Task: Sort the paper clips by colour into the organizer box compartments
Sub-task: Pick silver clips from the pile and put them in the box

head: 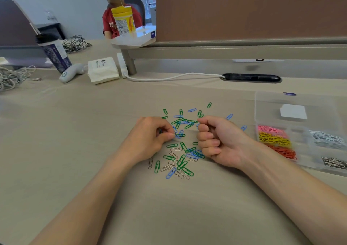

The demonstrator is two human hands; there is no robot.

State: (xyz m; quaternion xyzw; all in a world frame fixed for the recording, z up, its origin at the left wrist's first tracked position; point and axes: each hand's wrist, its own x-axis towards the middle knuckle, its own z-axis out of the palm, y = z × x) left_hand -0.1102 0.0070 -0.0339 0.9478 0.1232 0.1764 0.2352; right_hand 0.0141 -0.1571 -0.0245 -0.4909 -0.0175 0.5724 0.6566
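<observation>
A loose pile of green, blue and silver paper clips (180, 147) lies on the beige desk. My left hand (152, 137) sits at the pile's left edge, fingers curled, pinching clips at its fingertips. My right hand (216, 141) is curled into a fist at the pile's right edge, its thumb and forefinger pinching a green clip; what else the fist holds is hidden. The clear organizer box (300, 113) lies to the right, with pink clips (270, 130), yellow clips (272, 138), red clips (283, 151), white clips (326, 138) and dark patterned clips (334, 163) in separate compartments.
A white cable (169, 78) runs to a desk grommet (251, 78) behind the pile. A tissue pack (103, 70), a controller (72, 72), a dark tumbler (54, 55) and tangled cables (11, 77) lie at the back left. Another person sits beyond the brown partition (244, 10).
</observation>
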